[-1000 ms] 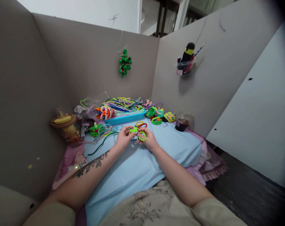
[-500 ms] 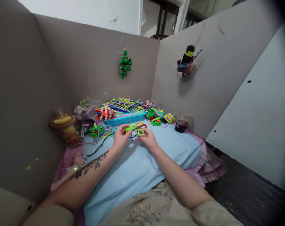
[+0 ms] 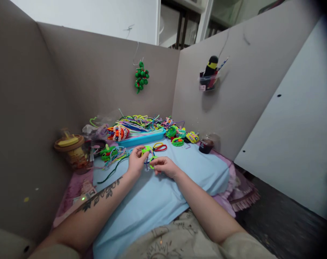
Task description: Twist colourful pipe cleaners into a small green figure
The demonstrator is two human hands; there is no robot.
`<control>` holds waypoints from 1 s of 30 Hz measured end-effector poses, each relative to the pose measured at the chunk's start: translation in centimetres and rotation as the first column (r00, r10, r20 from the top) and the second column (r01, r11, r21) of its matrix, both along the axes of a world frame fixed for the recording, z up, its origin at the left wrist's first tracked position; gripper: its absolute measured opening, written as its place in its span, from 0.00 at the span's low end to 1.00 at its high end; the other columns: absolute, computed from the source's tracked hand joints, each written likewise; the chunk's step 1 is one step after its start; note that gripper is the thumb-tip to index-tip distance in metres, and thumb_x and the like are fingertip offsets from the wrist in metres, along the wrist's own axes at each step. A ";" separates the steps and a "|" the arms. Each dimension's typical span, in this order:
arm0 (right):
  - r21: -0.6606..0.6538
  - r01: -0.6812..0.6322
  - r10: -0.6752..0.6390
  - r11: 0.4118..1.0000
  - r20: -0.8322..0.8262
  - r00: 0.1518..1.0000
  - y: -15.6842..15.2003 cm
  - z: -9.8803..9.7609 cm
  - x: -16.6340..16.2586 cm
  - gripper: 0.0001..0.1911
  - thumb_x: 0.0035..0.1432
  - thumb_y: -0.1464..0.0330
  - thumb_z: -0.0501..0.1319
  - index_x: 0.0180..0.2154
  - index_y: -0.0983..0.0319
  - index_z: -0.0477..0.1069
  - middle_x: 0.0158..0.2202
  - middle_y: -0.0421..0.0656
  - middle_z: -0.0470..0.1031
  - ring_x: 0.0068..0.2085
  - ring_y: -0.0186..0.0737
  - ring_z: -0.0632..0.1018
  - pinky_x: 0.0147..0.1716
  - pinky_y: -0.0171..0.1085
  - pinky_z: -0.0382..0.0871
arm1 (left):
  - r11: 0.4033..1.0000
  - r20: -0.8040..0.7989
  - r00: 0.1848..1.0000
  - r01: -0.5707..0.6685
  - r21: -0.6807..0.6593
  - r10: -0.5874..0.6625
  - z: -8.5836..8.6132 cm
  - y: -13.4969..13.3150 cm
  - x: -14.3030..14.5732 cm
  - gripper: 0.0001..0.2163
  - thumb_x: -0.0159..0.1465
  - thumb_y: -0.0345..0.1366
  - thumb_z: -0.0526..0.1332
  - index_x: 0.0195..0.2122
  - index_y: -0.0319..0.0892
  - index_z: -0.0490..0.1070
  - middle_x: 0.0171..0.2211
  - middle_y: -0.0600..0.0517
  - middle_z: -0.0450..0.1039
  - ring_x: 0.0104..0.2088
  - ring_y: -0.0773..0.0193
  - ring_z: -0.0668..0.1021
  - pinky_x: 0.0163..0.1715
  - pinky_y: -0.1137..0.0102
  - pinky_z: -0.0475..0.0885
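Both my hands meet over a light blue cloth and pinch a small neon green pipe-cleaner piece. My left hand grips its upper left part with fingers closed. My right hand holds its lower loop, fingers curled. Just beyond the piece lie yellow and red pipe-cleaner loops. A blue strand hangs under the green piece.
A blue tray full of coloured pipe cleaners stands at the back, with finished bright pieces beside it. A jar with a yellow lid is at left, a dark cup at right. Grey panels wall the space; a green ornament hangs there.
My hands have drawn slightly nearer to me with the green piece. My right hand has curled lower round its loop. The view has tilted a little.
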State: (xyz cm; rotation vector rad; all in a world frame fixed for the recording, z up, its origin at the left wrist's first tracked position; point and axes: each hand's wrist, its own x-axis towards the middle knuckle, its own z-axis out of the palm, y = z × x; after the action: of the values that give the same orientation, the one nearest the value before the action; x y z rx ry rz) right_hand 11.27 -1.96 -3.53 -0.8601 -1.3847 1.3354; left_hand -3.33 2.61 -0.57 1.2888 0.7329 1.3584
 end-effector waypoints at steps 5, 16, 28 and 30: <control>0.078 0.273 -0.264 0.959 -0.111 0.958 0.5 0.2 0.1 0.11 0.47 0.62 0.62 0.31 0.61 0.66 0.23 0.37 0.74 0.20 0.31 0.74 0.17 0.28 0.60 | 0.999 0.035 0.999 0.005 -0.035 -0.004 -0.1 0.1 0.1 0.19 0.46 0.37 0.66 0.38 0.41 0.65 0.26 0.54 0.71 0.27 0.68 0.73 0.29 0.74 0.65; 0.519 0.595 -0.720 0.613 0.056 0.692 0.2 0.3 0.1 0.09 0.50 0.66 0.60 0.36 0.60 0.70 0.33 0.42 0.71 0.33 0.36 0.72 0.33 0.35 0.67 | 0.991 -0.002 0.997 0.076 -0.114 -0.077 -0.2 0.0 0.2 0.24 0.42 0.41 0.69 0.39 0.40 0.66 0.24 0.54 0.72 0.25 0.69 0.73 0.27 0.74 0.65; 0.466 0.658 -0.756 0.591 0.035 0.654 0.7 0.3 0.6 0.06 0.51 0.65 0.59 0.29 0.62 0.70 0.27 0.39 0.68 0.29 0.34 0.70 0.31 0.34 0.65 | 0.961 -0.047 0.965 0.252 -0.114 -0.258 0.5 -1.3 0.5 0.20 0.42 0.37 0.70 0.36 0.38 0.67 0.26 0.53 0.73 0.27 0.68 0.74 0.30 0.73 0.67; 0.487 0.660 -0.775 0.572 0.056 0.630 0.6 0.5 0.6 0.06 0.50 0.65 0.59 0.28 0.61 0.72 0.28 0.40 0.67 0.30 0.35 0.69 0.30 0.34 0.65 | 0.961 -0.055 0.964 0.253 -0.112 -0.260 0.5 -1.2 0.5 0.20 0.42 0.36 0.70 0.36 0.38 0.67 0.27 0.53 0.73 0.27 0.68 0.74 0.30 0.73 0.67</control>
State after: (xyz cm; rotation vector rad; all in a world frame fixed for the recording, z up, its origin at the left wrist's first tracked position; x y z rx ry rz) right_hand 11.91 -1.36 -3.07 -1.1567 -1.2224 0.2492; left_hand -2.85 1.37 -0.12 1.3041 0.6495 1.0581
